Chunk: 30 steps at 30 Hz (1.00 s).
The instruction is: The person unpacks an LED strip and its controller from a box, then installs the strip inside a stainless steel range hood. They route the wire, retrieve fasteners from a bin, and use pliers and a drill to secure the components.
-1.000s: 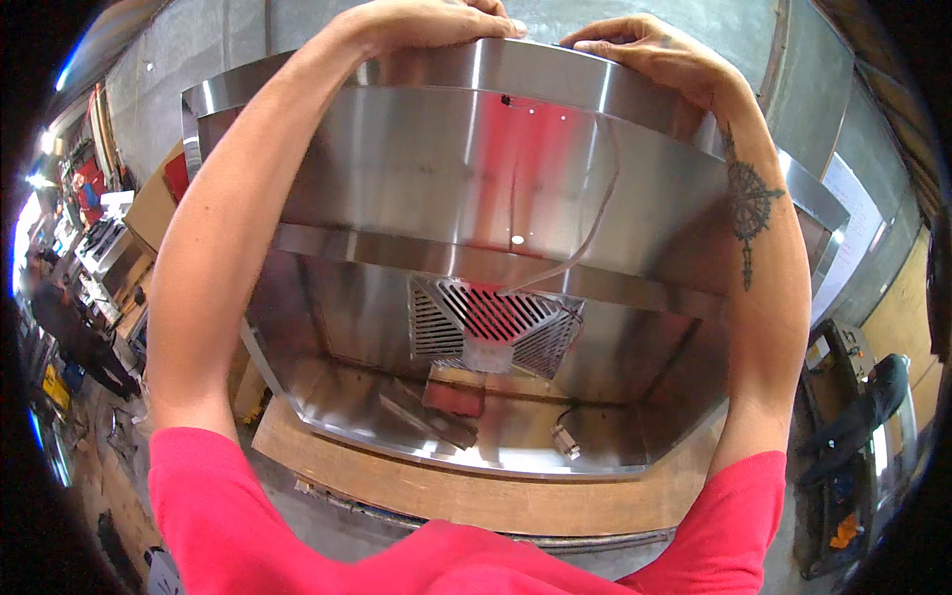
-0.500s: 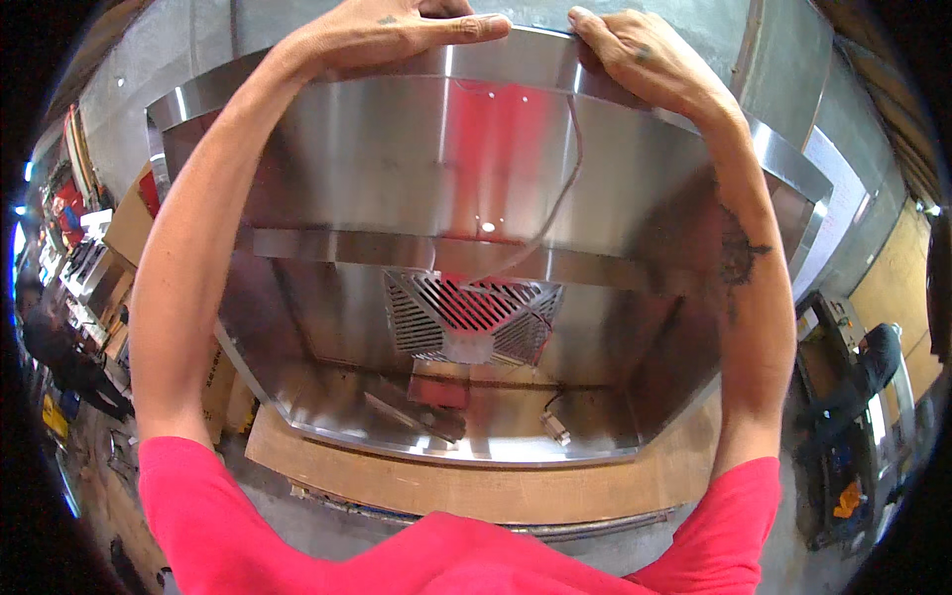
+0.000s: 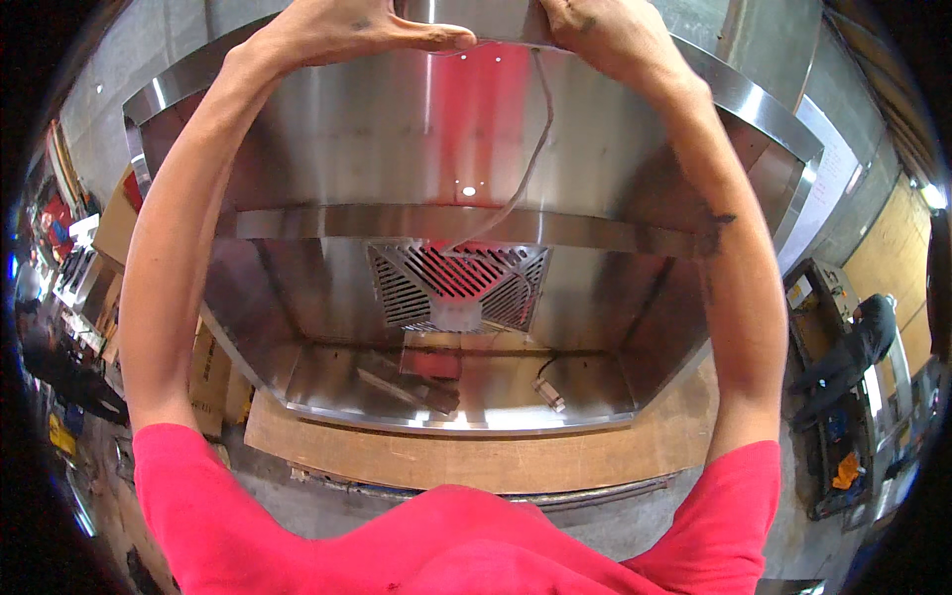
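A large stainless steel range hood (image 3: 342, 129) fills the middle, its open inner side toward me. My left hand (image 3: 332, 32) lies over its far rim, thumb stretched along the inner edge; its fingers are mostly cut off by the picture's top. To the right of it, my right hand (image 3: 620, 40) wraps the same rim, its fingertips hidden. A thin pale cable (image 3: 542, 127) hangs between the hands toward a slotted metal grille (image 3: 458, 283). A short lead with a white plug (image 3: 550, 395) shows near the hood's near edge.
Brown cardboard (image 3: 476, 464) lies under the hood's near edge. At left stand a cardboard box (image 3: 213, 372) and cluttered shop goods. On the right are a white sheet (image 3: 828, 164) on the wall and a dark rack with an orange cloth (image 3: 846, 470).
Hood and hands sit higher in the picture and slightly further left. More of my fingers is cut off at the top. Both hands stay at the rim.
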{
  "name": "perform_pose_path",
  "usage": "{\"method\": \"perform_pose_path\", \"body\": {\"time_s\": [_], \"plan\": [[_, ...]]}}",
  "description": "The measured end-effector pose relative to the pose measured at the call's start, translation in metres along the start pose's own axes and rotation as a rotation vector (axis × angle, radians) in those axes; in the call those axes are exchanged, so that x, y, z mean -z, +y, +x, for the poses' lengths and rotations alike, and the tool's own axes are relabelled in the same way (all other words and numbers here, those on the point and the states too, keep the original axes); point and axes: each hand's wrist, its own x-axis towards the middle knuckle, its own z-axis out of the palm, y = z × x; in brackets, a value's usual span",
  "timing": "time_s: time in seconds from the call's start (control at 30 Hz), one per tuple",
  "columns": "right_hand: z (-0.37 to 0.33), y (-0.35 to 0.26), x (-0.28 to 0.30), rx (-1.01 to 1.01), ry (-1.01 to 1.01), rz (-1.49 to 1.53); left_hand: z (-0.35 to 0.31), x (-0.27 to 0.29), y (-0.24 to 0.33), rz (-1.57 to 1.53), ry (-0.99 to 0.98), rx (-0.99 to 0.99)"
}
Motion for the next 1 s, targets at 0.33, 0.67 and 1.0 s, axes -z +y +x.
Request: {"method": "perform_pose_path", "body": {"time_s": [0.33, 0.67, 1.0], "plan": [[-0.172, -0.115, -0.080, -0.425, 0.625, 0.743, -0.055, -0.077, 0.018, 0.158, 0.861, -0.065], [-0.242, -0.200, -0.166, -0.889, -0.164, 1.369, -0.270, -0.274, 0.119, -2.451, -0.010, 1.303], [-0.287, -0.153, -0.033, -1.191, -0.135, 1.561, -0.252, -0.244, 0.101, -2.506, 0.425, 1.046]]}}
